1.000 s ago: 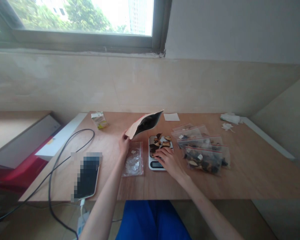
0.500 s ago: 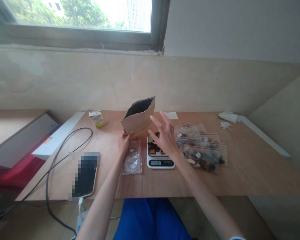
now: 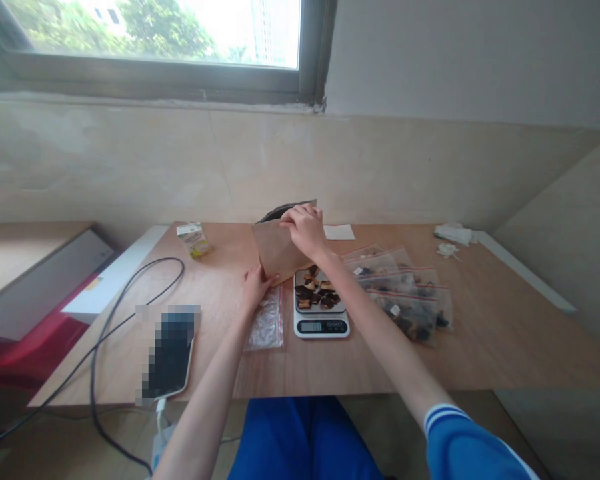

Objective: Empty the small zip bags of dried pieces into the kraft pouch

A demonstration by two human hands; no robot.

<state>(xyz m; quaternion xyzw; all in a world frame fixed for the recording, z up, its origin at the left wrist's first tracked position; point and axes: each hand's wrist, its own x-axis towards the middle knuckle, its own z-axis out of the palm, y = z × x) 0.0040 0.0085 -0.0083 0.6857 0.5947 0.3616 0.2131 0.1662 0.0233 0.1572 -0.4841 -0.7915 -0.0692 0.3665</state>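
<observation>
A brown paper pouch [image 3: 275, 250] with a dark inside stands tilted over the table, its mouth gaping. My left hand [image 3: 258, 285] is closed on its lower left corner. Up at the rim, my right hand [image 3: 304, 228] has its fingers closed on the pouch's front edge. Just right of the pouch, a white kitchen scale [image 3: 322, 327] bears several dark brown dried slices [image 3: 316, 297], perhaps mushroom. The digits on its display are too faint to read. Under my left hand lies a clear zip bag [image 3: 266, 330] with packets that I cannot make out.
Several zip bags [image 3: 405, 310] of dark dried pieces are heaped right of the scale. At the left lie a phone [image 3: 170, 353] and a black cable [image 3: 96, 360]. A small carton [image 3: 195, 240], a white paper [image 3: 340, 232] and crumpled tissues [image 3: 453, 235] sit toward the back.
My right hand has moved up and left from above the scale, its spread fingers closing on the pouch's rim. The pouch has shifted slightly right and lower. More slices on the scale now show.
</observation>
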